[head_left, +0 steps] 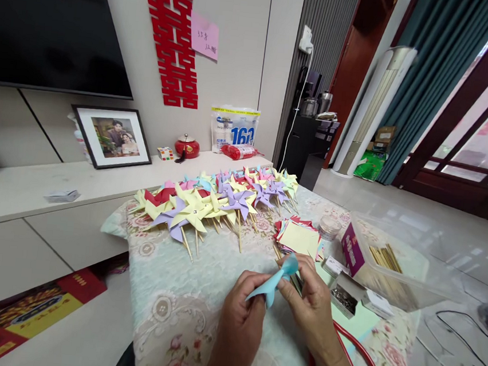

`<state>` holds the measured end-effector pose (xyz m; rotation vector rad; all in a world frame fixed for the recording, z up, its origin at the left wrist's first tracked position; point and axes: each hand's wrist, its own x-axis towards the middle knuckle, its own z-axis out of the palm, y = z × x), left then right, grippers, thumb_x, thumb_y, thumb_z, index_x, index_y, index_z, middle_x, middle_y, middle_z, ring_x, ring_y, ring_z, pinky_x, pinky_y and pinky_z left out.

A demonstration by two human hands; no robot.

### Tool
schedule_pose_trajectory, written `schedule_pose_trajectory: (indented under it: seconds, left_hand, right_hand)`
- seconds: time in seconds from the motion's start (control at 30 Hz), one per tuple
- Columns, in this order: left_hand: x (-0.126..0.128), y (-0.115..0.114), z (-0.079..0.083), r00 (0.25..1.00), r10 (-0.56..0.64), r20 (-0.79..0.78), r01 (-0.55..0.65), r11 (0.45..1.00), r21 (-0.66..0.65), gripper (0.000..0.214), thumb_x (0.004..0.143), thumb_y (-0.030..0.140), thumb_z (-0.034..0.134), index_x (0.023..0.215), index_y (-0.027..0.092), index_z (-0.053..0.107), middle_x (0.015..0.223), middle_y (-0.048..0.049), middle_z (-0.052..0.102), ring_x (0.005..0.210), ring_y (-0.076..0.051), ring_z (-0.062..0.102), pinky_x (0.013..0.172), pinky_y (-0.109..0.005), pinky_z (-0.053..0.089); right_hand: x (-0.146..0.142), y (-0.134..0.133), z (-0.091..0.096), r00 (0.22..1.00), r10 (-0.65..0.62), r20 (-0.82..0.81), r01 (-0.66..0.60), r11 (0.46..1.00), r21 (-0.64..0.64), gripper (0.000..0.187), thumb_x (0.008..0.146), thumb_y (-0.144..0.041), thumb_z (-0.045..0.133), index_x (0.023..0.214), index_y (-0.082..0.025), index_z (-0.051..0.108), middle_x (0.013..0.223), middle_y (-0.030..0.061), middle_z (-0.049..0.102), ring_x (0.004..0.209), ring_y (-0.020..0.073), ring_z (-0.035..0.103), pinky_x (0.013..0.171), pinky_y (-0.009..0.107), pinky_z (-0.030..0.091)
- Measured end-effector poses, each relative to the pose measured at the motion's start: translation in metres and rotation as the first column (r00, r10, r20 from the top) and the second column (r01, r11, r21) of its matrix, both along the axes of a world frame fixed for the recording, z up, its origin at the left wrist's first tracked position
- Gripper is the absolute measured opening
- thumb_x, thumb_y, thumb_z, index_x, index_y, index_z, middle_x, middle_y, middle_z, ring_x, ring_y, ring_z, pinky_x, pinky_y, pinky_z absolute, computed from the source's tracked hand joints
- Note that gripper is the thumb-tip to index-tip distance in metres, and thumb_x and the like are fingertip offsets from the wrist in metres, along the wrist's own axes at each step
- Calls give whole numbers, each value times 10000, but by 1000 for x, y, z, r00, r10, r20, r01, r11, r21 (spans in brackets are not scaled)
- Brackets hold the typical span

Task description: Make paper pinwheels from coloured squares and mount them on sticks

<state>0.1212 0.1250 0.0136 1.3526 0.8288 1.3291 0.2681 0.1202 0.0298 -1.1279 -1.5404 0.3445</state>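
Note:
A light blue paper pinwheel [274, 282], with its blades folded in, is held up above the front of the table between both hands. My left hand [243, 315] is closed and pinches one side of it between thumb and fingers. My right hand [308, 295] is closed on the other side, its thumb pressed near the middle. Whether a stick or pin is attached is hidden by the fingers. Just beyond my right hand lies a stack of coloured paper squares [299, 237]. Beside its wrist, a small open box of metal pins [344, 299] sits on pale green paper.
Finished pinwheels on sticks [196, 210] cover the table's far side. A clear plastic bin [407, 285] with wooden sticks [385, 259] stands right, near a round clear container [329, 227] and small white boxes [377, 304]. A red tube-like loop [365, 356] lies by my right forearm.

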Motion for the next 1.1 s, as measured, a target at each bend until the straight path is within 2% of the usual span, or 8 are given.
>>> schedule_pose_trajectory:
  seconds: [0.13,0.27,0.37,0.5,0.63,0.87,0.97,1.1]
  left_hand:
    - [2,5,1,923,-42,383,196,907,-374,196,676,178,709,870,167,736,700,4,600,579,-113,428,537,-237,344]
    - [1,11,5,815,48,577,281,838,-468,338,612,122,775,942,189,748,953,-55,687,723,-134,538,631,-240,414]
    - [-1,15,5,763,101,639,284,835,-471,372,562,88,794,910,206,742,999,-56,693,864,-174,597,747,-263,461]
    - [-5,21,3,754,146,640,215,866,-452,352,556,123,782,888,221,722,966,-46,690,901,-206,615,811,-303,491]
    - [-8,25,0,768,190,611,119,896,-428,248,615,171,747,854,209,694,851,-9,648,710,-147,565,701,-278,491]
    - [-6,26,-1,678,218,702,148,895,-421,301,569,129,777,857,187,709,833,-14,666,747,-141,603,714,-259,485]
    - [-5,25,-3,656,266,707,165,863,-478,338,550,137,765,885,166,732,919,-67,712,847,-181,654,798,-292,499]
    - [0,22,-12,823,302,481,32,821,-570,296,564,116,664,852,139,726,811,-72,714,713,-168,643,667,-273,476]
  right_hand:
    - [2,-1,-4,989,-141,-50,141,990,2,357,905,-338,640,1255,-273,623,1279,73,632,1231,276,518,1040,435,384]
    - [2,1,-9,963,-219,-156,206,974,-92,311,920,-394,601,1190,-245,644,1209,78,657,1118,256,579,932,377,447]
    - [-4,2,-9,984,-135,-118,100,959,-264,219,931,-403,564,965,-214,670,923,39,683,838,205,610,756,308,456]
    - [-20,1,-9,995,102,21,-82,887,-455,262,925,-362,538,744,-191,620,733,7,634,716,176,569,676,270,405]
    - [-33,-1,-13,969,241,45,-175,807,-564,248,891,-360,574,719,-183,600,697,-7,607,688,160,534,641,249,372]
    - [-36,4,-28,970,220,-105,-237,754,-612,298,808,-426,626,649,-200,515,560,-58,425,560,128,404,547,244,301]
    - [-33,8,-27,979,166,-120,-205,771,-603,301,806,-436,610,637,-206,513,544,-58,424,538,128,403,531,245,305]
    - [-27,21,-10,989,135,-65,-148,809,-569,239,802,-382,585,646,-204,550,571,-33,503,569,145,470,549,250,361]
